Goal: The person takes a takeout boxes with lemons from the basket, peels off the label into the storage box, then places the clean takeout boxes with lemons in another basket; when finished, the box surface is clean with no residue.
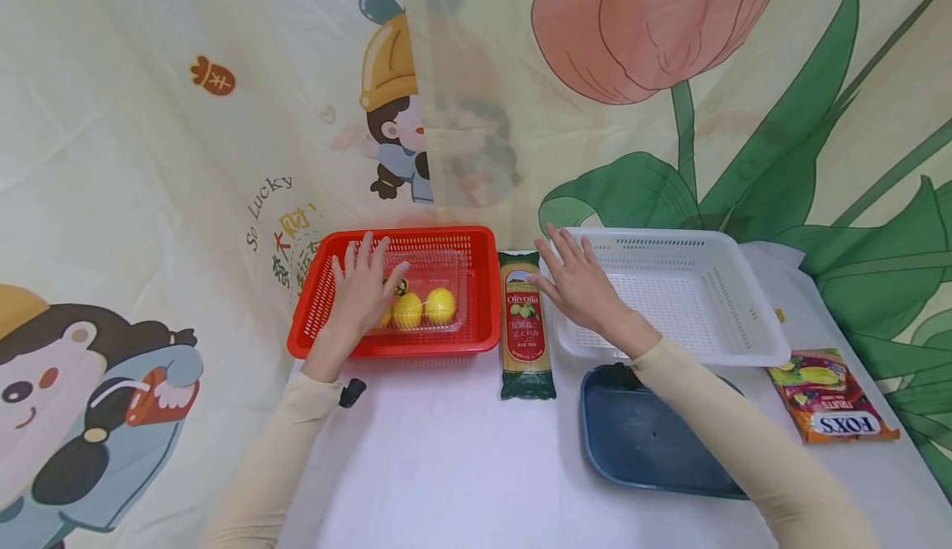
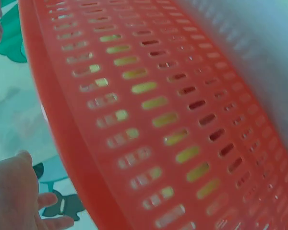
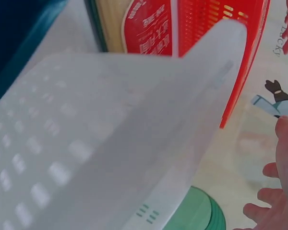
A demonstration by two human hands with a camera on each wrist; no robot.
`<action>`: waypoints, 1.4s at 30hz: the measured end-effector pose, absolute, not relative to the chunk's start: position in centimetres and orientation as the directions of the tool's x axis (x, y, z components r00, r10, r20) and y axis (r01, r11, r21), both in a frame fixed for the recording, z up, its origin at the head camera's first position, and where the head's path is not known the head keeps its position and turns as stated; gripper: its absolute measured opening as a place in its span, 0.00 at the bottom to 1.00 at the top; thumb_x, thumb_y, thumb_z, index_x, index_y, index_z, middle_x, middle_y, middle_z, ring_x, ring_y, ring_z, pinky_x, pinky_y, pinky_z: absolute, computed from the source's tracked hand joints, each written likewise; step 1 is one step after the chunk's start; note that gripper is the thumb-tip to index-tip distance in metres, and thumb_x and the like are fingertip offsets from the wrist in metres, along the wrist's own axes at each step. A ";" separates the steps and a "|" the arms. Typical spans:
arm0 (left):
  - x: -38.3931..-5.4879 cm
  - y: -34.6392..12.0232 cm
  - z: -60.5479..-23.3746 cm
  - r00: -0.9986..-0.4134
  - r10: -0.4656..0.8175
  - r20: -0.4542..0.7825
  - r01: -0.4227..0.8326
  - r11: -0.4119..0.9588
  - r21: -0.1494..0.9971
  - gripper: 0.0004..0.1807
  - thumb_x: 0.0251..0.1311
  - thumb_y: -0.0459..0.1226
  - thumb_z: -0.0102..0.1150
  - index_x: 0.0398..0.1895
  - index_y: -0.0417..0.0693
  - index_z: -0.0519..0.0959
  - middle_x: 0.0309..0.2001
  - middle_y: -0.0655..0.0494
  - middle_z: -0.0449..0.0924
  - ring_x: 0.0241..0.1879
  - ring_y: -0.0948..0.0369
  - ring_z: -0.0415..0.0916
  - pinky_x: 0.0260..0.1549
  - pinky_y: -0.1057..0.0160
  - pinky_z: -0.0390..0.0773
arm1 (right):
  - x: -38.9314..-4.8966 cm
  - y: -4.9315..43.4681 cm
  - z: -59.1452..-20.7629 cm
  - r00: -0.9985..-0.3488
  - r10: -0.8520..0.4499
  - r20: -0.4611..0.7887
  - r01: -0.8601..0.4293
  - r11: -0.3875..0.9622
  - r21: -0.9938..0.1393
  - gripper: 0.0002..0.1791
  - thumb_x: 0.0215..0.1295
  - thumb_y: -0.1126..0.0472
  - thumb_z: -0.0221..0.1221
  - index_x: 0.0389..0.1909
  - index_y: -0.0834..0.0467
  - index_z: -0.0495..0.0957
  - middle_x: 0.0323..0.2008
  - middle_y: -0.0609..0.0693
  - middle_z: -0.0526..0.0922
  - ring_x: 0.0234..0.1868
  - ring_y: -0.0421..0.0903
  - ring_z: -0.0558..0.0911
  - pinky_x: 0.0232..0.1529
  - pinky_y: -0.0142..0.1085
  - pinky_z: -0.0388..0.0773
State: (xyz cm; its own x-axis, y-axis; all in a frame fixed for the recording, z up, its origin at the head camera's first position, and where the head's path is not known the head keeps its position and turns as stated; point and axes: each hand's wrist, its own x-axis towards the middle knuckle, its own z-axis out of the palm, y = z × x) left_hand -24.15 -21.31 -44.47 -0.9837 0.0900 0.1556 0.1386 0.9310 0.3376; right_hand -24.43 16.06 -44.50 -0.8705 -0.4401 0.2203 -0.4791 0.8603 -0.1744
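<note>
My left hand (image 1: pixel 360 288) is held over the left part of a red perforated basket (image 1: pixel 487 326), its fingers spread and holding nothing. Inside the basket, a clear plastic box (image 1: pixel 455 272) contains round yellow items (image 1: pixel 440 306), partly hidden by this hand. My right hand (image 1: pixel 583 288), also with fingers extended and nothing in its grasp, overlaps the left end of a white perforated basket (image 1: pixel 751 317). Between the two baskets lies a long Olivoilà pasta packet (image 1: pixel 525 326). The wrist views show each hand (image 2: pixel 14 196) (image 3: pixel 281 191) beyond its basket's side.
A dark blue tray (image 1: pixel 647 441) stands in front of the white basket, partly covered by my right forearm. At the right edge of the white tabletop (image 1: pixel 446 450) lies a FOX'S Fruits candy bag (image 1: pixel 829 396). Behind everything hangs a printed curtain (image 1: pixel 297 61).
</note>
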 end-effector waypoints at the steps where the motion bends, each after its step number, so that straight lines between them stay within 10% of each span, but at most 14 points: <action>1: -24.2 -21.5 -44.4 -0.984 0.083 0.155 0.133 0.930 0.343 0.41 0.73 0.58 0.46 0.81 0.48 0.51 0.81 0.38 0.43 0.79 0.35 0.38 0.72 0.26 0.35 | -24.5 15.8 -44.4 -0.870 -0.442 0.217 -0.481 0.859 -0.176 0.41 0.74 0.39 0.53 0.79 0.57 0.56 0.81 0.60 0.48 0.81 0.61 0.49 0.79 0.63 0.43; 42: -25.5 -25.8 -42.9 -0.997 -0.039 -0.066 -0.066 0.867 0.493 0.48 0.75 0.65 0.32 0.80 0.36 0.46 0.76 0.29 0.51 0.74 0.33 0.54 0.70 0.30 0.57 | -24.9 8.4 -45.9 -0.861 -0.493 0.122 -0.503 0.792 -0.346 0.40 0.75 0.41 0.52 0.79 0.57 0.55 0.82 0.59 0.45 0.80 0.58 0.56 0.76 0.56 0.60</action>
State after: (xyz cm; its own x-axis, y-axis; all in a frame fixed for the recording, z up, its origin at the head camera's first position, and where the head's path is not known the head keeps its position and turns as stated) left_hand -25.51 -25.84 -42.88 -0.9971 -0.0386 -0.0663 -0.0664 0.8672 0.4934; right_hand -24.92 8.36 -45.93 -0.8612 -0.4935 0.1220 -0.5029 0.7920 -0.3462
